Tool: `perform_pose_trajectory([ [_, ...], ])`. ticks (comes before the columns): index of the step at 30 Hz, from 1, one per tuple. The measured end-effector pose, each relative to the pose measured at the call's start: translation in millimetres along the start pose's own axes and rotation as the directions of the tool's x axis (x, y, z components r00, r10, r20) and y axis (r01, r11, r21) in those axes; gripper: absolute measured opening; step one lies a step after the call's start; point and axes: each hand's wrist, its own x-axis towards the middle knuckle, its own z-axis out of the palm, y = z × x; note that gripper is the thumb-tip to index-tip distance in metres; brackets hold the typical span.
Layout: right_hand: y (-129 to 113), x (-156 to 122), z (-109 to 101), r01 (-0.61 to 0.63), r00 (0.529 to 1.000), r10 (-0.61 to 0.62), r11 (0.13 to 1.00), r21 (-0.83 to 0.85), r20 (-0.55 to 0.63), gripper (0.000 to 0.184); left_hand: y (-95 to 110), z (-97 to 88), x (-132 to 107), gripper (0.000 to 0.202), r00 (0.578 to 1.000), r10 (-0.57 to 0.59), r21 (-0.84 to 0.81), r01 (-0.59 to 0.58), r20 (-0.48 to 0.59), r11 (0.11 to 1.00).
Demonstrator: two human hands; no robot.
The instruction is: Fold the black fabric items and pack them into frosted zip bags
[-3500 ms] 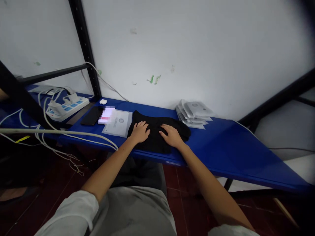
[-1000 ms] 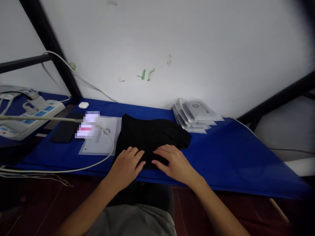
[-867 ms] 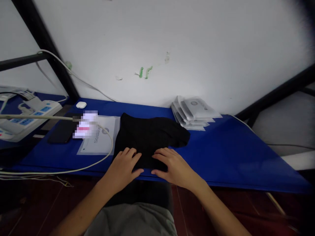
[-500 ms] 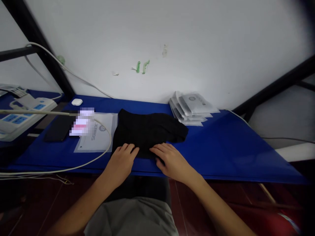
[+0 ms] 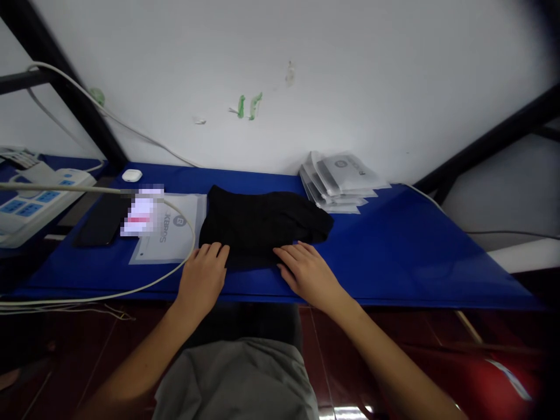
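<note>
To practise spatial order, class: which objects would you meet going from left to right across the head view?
White power strip, black phone, flat printed bag, black cloth, stack of bags.

Your left hand [image 5: 203,274] has slid from the top of the black cloth [image 5: 258,224] to its near left corner, and your right hand [image 5: 308,271] has drawn back to its near right corner, so your hands now sit wider apart. The cloth's near edge lies farther in, baring more blue table [image 5: 380,256] in front. The cable [image 5: 65,188] now crosses the white bag [image 5: 157,248] in view, and a red object [image 5: 472,379] shows lower right.
</note>
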Motion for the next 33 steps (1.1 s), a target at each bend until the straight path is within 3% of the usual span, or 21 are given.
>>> perform_pose_trajectory([
  [6, 3, -4, 1, -0.014, 1.0, 0.014, 1.0, -0.015, 0.018, 0.059, 0, 3.2, -1, 0.051, 0.999, 0.021, -0.014, -0.021, -0.024, 1.0],
  [14, 6, -4, 2, -0.024, 1.0, 0.024, 1.0, 0.019, -0.005, 0.033, 1, 9.3, -4, 0.047, 0.998, 0.039, -0.069, -0.043, -0.055, 0.997],
  [22, 6, -10, -13, -0.088, 0.995, 0.078, 0.983, 0.164, 0.067, 0.03, 8, -11.0, -8, 0.038, 0.995, 0.055, 0.011, -0.056, 0.088, 0.998],
  [27, 8, -11, -34, -0.193, 0.981, 0.176, 0.897, 0.397, 0.08, 0.035, 11, -33.5, -7, 0.036, 0.992, 0.077, 0.037, -0.08, 0.098, 0.996],
  [30, 19, 0, -44, -0.22, 0.97, 0.241, 0.827, 0.518, 0.027, 0.029, 12, -49.0, 8, 0.037, 0.997, 0.059, 0.028, -0.06, 0.047, 0.998],
  [33, 31, 20, -43, -0.269, 0.941, 0.336, 0.817, 0.51, -0.042, 0.029, 21, -57.3, 31, 0.039, 0.989, 0.037, 0.024, -0.034, -0.141, 0.999],
])
